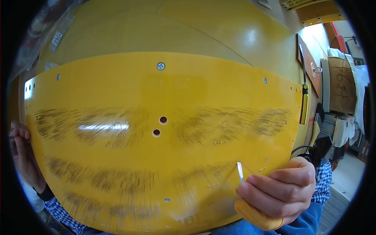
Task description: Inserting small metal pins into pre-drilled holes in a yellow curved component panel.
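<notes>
A broad yellow panel (164,92) fills the middle of the view, with bands of many fine dark pins standing out of it and two round holes near its centre. At lower right, my right hand (282,192) closes its thumb and fingers on a slim silver metal tool (240,172). Its flat narrow end points at a lower row of pins. A yellow covering (258,217) wraps a lower finger of that hand. Beside the panel's left edge, my left hand (23,152) is curled with the fingertips together; whatever lies between them is too dark to name.
Behind the panel lies a larger yellow surface (156,29). Clear plastic bags (56,37) lie at the far left. On the right are a brown board (313,74) with a ring, a cardboard box (342,86) and a dark device (324,147) with a cable.
</notes>
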Action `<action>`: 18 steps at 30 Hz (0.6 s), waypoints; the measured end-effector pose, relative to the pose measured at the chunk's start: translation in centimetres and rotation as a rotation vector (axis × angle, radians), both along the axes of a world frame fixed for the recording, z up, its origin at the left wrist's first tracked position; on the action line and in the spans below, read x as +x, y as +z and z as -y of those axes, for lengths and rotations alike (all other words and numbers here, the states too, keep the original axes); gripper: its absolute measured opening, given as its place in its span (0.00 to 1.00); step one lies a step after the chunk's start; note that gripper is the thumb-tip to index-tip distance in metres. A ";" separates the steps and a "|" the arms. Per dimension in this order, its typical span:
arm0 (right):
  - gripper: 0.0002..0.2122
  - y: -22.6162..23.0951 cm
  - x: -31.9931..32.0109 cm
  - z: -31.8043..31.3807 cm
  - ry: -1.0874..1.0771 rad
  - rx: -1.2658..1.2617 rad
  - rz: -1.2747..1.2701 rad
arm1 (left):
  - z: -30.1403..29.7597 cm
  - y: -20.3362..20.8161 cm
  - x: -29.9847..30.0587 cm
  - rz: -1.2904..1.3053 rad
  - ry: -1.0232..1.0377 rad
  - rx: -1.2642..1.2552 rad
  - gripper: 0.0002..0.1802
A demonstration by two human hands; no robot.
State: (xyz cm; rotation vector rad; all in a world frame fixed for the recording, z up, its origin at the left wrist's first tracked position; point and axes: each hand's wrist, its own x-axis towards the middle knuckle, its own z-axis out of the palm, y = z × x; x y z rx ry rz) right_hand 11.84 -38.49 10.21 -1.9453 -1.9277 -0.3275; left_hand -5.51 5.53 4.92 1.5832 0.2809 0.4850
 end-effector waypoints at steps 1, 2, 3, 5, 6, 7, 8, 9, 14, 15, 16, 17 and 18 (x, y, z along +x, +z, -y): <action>0.04 0.0 -0.1 -0.1 0.000 0.001 0.000 | 0.0 -0.1 -0.1 -0.002 0.020 0.000 0.11; 0.05 0.0 -0.4 -0.2 -0.082 0.018 -0.010 | -0.1 -0.1 -0.2 -0.003 0.040 -0.001 0.11; 0.05 0.0 -0.6 -0.4 -0.164 0.036 -0.022 | 0.0 -0.1 -0.1 -0.004 0.039 -0.001 0.11; 0.05 0.9 -0.9 -0.6 -0.240 -0.038 -0.030 | 0.2 0.1 0.4 0.012 -0.016 -0.036 0.11; 0.05 0.8 -0.7 -0.7 -0.225 -0.052 -0.115 | 0.3 0.3 0.2 0.005 -0.007 -0.030 0.11; 0.06 0.6 -0.5 -0.8 -0.209 -0.067 -0.202 | 0.4 0.4 -0.1 0.000 -0.008 -0.030 0.11; 0.05 0.3 -0.2 -0.4 -0.165 0.011 -0.356 | 0.5 0.7 -0.5 -0.007 -0.008 -0.029 0.11; 0.05 0.7 -0.3 -0.4 -0.175 0.001 -0.346 | 0.3 0.6 -0.3 0.001 -0.016 -0.040 0.11; 0.04 1.6 0.1 -0.1 -0.175 -0.079 -0.403 | -0.4 0.2 -0.1 -0.020 -0.031 -0.020 0.11; 0.04 1.3 -0.1 0.0 -0.149 -0.037 -0.281 | -0.4 0.2 -0.4 -0.024 -0.027 -0.016 0.11; 0.05 1.1 -0.6 0.0 -0.140 -0.057 -0.220 | -0.5 0.2 -0.7 -0.033 0.004 -0.016 0.12; 0.05 0.5 -0.7 -0.1 -0.136 -0.055 -0.223 | -0.5 0.2 -0.9 -0.042 0.035 -0.015 0.12; 0.05 0.0 -0.7 0.0 -0.105 -0.015 -0.131 | -0.5 0.1 -0.6 -0.038 0.030 -0.020 0.12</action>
